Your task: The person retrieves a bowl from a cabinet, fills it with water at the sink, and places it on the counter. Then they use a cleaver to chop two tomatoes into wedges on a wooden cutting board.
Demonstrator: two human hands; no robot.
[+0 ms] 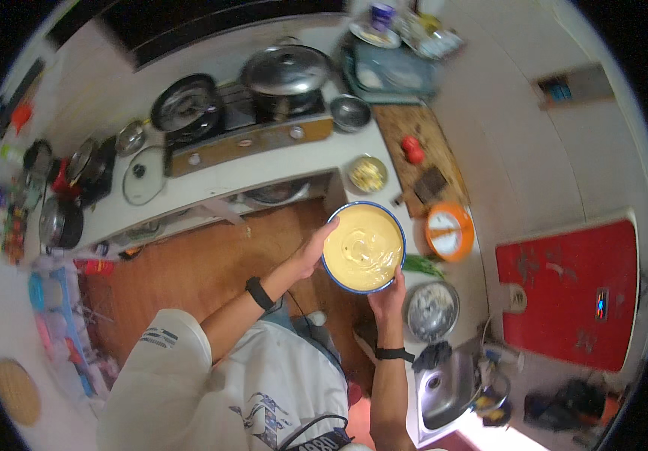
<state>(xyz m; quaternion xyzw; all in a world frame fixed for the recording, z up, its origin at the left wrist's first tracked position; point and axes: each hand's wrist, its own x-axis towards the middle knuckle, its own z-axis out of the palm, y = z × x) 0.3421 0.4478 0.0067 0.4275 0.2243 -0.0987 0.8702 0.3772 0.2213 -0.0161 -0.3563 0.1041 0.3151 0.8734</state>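
Between my two hands is a round, blue-rimmed bowl [364, 248], held over the floor by the counter's edge. Its inside is pale yellow with a wet, rippled shine; I cannot tell whether the yellow is a liquid or the lining under water. My left hand [311, 253] grips the left side, thumb at the rim. On the lower right, my right hand [388, 299] holds the rim, its other fingers partly hidden. Just beyond the bowl stands a small bowl of yellowish food pieces [368, 175]. Green stalks [422, 265] lie right of it, near a metal bowl with white residue [432, 311].
Red tomatoes [413, 150] and a dark block [431, 184] rest on the wooden cutting board [388, 121]. Beside it is an orange basin [464, 243]. A lidded pan [286, 70] and a wok [186, 104] sit on the gas stove. The sink [445, 389] is at lower right.
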